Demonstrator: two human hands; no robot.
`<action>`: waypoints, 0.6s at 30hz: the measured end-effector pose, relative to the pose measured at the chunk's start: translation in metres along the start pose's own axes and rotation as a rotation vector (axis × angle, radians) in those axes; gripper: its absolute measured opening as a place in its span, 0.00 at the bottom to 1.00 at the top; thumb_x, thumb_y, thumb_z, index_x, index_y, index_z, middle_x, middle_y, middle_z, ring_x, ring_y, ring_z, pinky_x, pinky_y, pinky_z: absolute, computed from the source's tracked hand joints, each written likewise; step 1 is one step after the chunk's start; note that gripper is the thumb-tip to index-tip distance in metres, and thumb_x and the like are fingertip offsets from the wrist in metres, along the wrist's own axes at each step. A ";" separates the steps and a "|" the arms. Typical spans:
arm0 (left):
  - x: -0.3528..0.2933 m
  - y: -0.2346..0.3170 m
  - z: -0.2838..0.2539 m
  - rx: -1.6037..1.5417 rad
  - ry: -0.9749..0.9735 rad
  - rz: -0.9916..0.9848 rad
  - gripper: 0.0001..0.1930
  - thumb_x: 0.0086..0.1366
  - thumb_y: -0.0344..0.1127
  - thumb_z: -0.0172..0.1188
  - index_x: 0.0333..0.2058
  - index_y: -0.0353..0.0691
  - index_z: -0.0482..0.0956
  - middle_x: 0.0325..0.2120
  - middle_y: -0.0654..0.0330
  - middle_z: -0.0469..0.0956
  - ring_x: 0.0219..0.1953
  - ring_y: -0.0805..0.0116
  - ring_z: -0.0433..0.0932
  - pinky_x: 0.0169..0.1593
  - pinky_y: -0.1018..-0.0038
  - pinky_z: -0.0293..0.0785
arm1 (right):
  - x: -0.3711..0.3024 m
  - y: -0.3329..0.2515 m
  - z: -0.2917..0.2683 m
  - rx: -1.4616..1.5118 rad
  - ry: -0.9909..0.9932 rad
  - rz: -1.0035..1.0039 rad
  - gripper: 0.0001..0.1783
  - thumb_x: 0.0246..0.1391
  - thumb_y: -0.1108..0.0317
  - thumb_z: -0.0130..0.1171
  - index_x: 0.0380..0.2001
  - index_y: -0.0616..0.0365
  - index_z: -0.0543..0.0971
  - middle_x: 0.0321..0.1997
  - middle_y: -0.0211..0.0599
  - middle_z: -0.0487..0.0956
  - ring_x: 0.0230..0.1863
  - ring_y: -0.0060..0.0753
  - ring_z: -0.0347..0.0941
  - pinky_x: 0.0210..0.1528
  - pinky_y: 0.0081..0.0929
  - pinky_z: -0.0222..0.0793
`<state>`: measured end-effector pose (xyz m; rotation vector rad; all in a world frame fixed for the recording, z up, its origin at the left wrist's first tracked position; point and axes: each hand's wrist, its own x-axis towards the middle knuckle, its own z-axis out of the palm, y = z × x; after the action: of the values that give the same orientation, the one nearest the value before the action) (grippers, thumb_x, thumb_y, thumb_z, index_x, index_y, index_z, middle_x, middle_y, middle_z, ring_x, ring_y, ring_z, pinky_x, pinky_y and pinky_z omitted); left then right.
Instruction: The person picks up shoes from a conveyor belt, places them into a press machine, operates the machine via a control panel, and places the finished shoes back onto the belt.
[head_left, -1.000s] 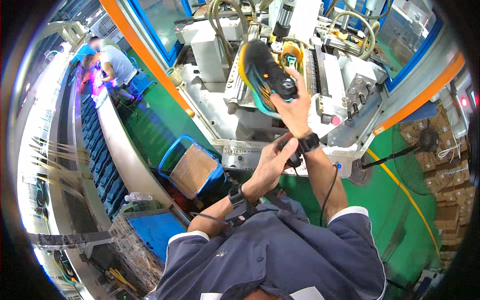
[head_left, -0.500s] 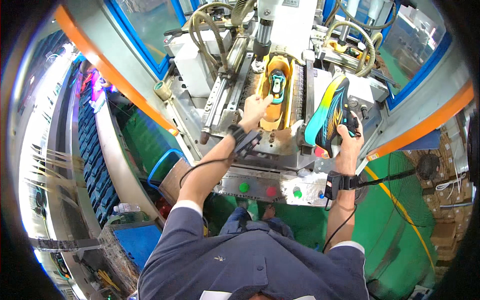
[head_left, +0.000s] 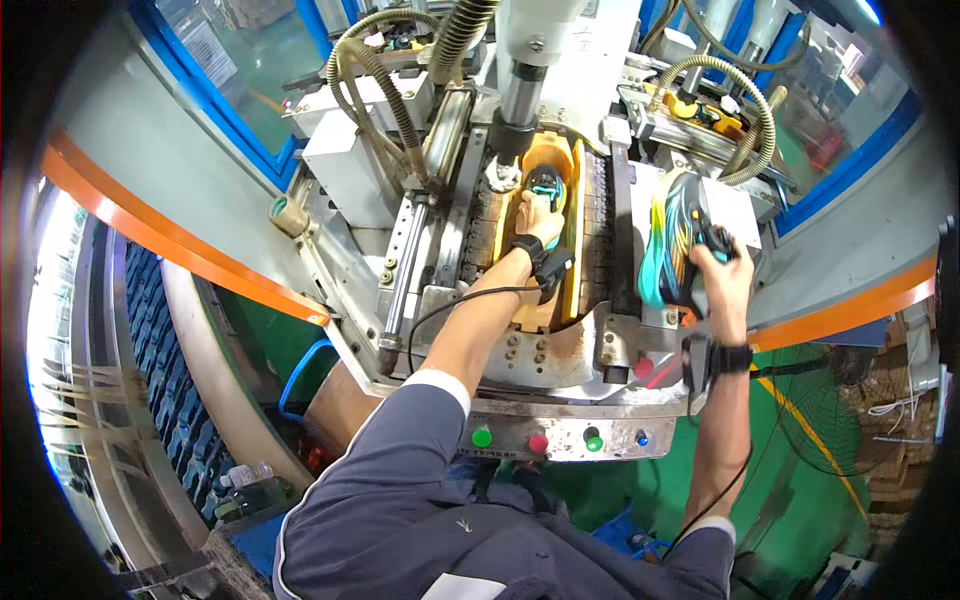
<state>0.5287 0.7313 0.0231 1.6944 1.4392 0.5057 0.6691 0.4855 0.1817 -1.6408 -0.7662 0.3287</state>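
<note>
A black and teal shoe (head_left: 546, 181) sits in the yellow padded cradle (head_left: 578, 200) of the press machine. My left hand (head_left: 541, 217) has its fingers closed on this shoe, hiding its nearer part. To the right, my right hand (head_left: 726, 284) grips a second shoe (head_left: 660, 245), held up with its teal and yellow sole side turned leftward. That shoe is somewhat blurred, and its dark upper lies against my fingers.
Above the cradle hangs a metal press cylinder (head_left: 520, 100). A front panel (head_left: 510, 425) carries green, red and blue buttons. Orange-edged machine walls (head_left: 180, 225) stand on both sides. At the left runs a conveyor (head_left: 175, 340), with a plastic bottle (head_left: 248, 480) near it.
My left hand has moved forward and right, farther into the cradle and onto the shoe there. My right hand has shifted slightly right with the other shoe. The whole view has shifted too.
</note>
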 end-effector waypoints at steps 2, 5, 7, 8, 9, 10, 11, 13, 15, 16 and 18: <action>-0.011 0.003 -0.029 -0.016 -0.046 -0.022 0.28 0.51 0.37 0.62 0.49 0.31 0.66 0.46 0.36 0.75 0.48 0.43 0.76 0.52 0.57 0.73 | 0.038 0.001 0.017 -0.232 -0.012 0.078 0.17 0.38 0.69 0.65 0.35 0.64 0.78 0.26 0.29 0.76 0.27 0.19 0.69 0.31 0.20 0.66; -0.078 -0.008 -0.082 -0.874 -0.428 -0.095 0.17 0.56 0.30 0.63 0.44 0.30 0.76 0.39 0.53 0.81 0.36 0.62 0.81 0.42 0.67 0.79 | 0.083 0.000 0.061 -0.225 -0.225 0.010 0.22 0.34 0.64 0.68 0.34 0.67 0.77 0.26 0.33 0.78 0.26 0.26 0.71 0.29 0.26 0.68; -0.139 -0.023 -0.131 -1.067 -0.566 -0.203 0.16 0.58 0.28 0.64 0.45 0.32 0.76 0.39 0.58 0.81 0.36 0.68 0.81 0.40 0.72 0.79 | 0.109 -0.004 0.098 -0.447 -0.393 0.090 0.29 0.31 0.61 0.70 0.36 0.70 0.77 0.31 0.40 0.79 0.30 0.30 0.75 0.33 0.28 0.71; -0.171 -0.030 -0.154 -1.072 -0.576 -0.253 0.17 0.60 0.29 0.63 0.47 0.32 0.74 0.41 0.58 0.80 0.37 0.70 0.81 0.41 0.73 0.79 | 0.118 -0.004 0.117 -0.607 -0.491 0.181 0.33 0.29 0.59 0.71 0.39 0.71 0.77 0.34 0.44 0.80 0.34 0.32 0.77 0.36 0.28 0.72; -0.205 -0.038 -0.176 -1.027 -0.483 -0.256 0.19 0.59 0.29 0.64 0.48 0.30 0.73 0.41 0.57 0.80 0.38 0.70 0.80 0.42 0.72 0.79 | 0.117 0.002 0.136 -0.665 -0.508 0.180 0.34 0.29 0.58 0.71 0.40 0.71 0.77 0.36 0.48 0.81 0.37 0.36 0.78 0.39 0.30 0.73; -0.236 -0.044 -0.199 -1.066 -0.436 -0.172 0.21 0.58 0.29 0.65 0.49 0.28 0.72 0.41 0.56 0.79 0.39 0.70 0.79 0.44 0.72 0.78 | 0.119 0.009 0.154 -0.681 -0.538 0.144 0.35 0.29 0.58 0.71 0.42 0.70 0.77 0.38 0.51 0.81 0.39 0.40 0.80 0.42 0.31 0.74; -0.261 -0.050 -0.221 -0.951 -0.342 -0.224 0.24 0.58 0.30 0.65 0.51 0.28 0.70 0.43 0.55 0.78 0.41 0.70 0.79 0.46 0.72 0.77 | 0.115 0.020 0.179 -0.752 -0.455 0.097 0.35 0.31 0.57 0.71 0.43 0.69 0.77 0.39 0.52 0.82 0.40 0.43 0.80 0.43 0.33 0.75; -0.305 -0.066 -0.262 -0.873 -0.210 -0.229 0.28 0.57 0.31 0.66 0.54 0.29 0.68 0.45 0.55 0.77 0.44 0.69 0.78 0.50 0.72 0.74 | 0.103 0.049 0.226 -0.793 -0.357 0.070 0.33 0.35 0.56 0.69 0.45 0.65 0.78 0.42 0.55 0.81 0.43 0.51 0.80 0.47 0.37 0.76; -0.341 -0.085 -0.292 -0.857 -0.034 -0.240 0.29 0.56 0.31 0.66 0.55 0.29 0.67 0.46 0.56 0.76 0.45 0.68 0.77 0.52 0.72 0.73 | 0.098 0.076 0.254 -0.878 -0.385 0.075 0.36 0.38 0.56 0.68 0.50 0.65 0.73 0.45 0.56 0.80 0.46 0.49 0.79 0.48 0.38 0.76; -0.359 -0.095 -0.302 -0.864 0.069 -0.229 0.28 0.56 0.30 0.65 0.55 0.30 0.67 0.46 0.56 0.76 0.45 0.67 0.77 0.52 0.72 0.74 | 0.091 0.090 0.268 -0.909 -0.316 0.062 0.35 0.39 0.56 0.68 0.50 0.65 0.73 0.45 0.56 0.80 0.46 0.49 0.79 0.47 0.39 0.76; -0.390 -0.114 -0.313 -0.966 0.345 -0.287 0.26 0.57 0.28 0.63 0.54 0.30 0.68 0.45 0.57 0.77 0.45 0.67 0.77 0.51 0.72 0.74 | 0.076 0.111 0.288 -0.929 -0.205 -0.007 0.29 0.43 0.55 0.66 0.43 0.62 0.69 0.40 0.52 0.81 0.41 0.53 0.80 0.46 0.42 0.76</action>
<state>0.1229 0.4668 0.1912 0.6427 1.3014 1.1382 0.5847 0.7496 0.0260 -2.4926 -1.1821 0.1300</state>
